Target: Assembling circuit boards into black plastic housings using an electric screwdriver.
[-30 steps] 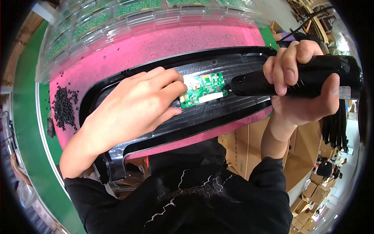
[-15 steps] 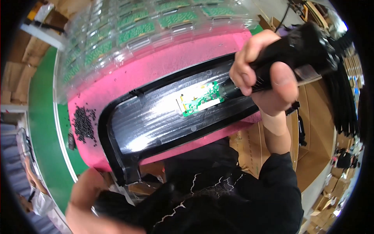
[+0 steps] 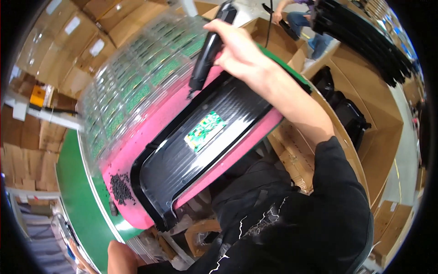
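Observation:
My right hand point(image 3: 239, 50) is closed around a black electric screwdriver point(image 3: 207, 59). The driver's tip points down over the pink mat point(image 3: 146, 132), just past the far rim of a long black plastic housing point(image 3: 171, 176). Inside that housing lies a green circuit board point(image 3: 205, 131), with the hand and driver apart from it. Small black screws point(image 3: 121, 188) are heaped on the mat beyond the housing's left end. Of my left side only a bare, bent part of the arm shows at the lower left; the hand itself is out of view.
Stacked clear trays point(image 3: 137, 86) of green boards line the mat's far side. A small dark cylinder point(image 3: 113, 208) lies on the green table point(image 3: 75, 182) near the screws. At right stands an open carton point(image 3: 365, 105) with black parts. Another person point(image 3: 299, 25) is at the far right.
My right hand has swung the screwdriver away from the board toward the far side of the mat. The whole view has turned. My left arm has dropped lower in the picture.

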Demonstrator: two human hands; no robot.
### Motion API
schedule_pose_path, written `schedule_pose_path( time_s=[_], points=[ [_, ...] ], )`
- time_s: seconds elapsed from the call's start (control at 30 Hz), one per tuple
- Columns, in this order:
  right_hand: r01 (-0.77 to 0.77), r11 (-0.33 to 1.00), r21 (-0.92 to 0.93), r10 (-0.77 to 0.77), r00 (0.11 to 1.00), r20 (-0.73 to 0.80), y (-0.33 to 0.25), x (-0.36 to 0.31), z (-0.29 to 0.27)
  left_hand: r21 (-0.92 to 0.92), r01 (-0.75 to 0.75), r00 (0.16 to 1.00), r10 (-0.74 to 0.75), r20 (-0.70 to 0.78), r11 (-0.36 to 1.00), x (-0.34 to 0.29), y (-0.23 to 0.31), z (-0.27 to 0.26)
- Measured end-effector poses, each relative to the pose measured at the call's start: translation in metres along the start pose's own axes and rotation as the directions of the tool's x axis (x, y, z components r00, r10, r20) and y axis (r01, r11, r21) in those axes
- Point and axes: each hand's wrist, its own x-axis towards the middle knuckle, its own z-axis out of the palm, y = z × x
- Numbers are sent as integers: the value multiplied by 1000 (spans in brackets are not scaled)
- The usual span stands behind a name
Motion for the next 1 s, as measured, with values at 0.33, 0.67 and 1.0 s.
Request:
schedule_pose_path(
  time_s=[0.33,0.67,1.0],
  points=[
    [275,952,-132,-261,958,115,-27,-40,-1,644,530,815,-121,-567,551,9,-11,-17],
    [404,779,-479,-289,910,298,-21,-52,22,-341,940,-138,-899,-415,13,-22,-84,2],
    [704,126,-699,360,624,694,1,-5,66,-395,917,137,-977,164,63,-75,-91,13]
  ],
)
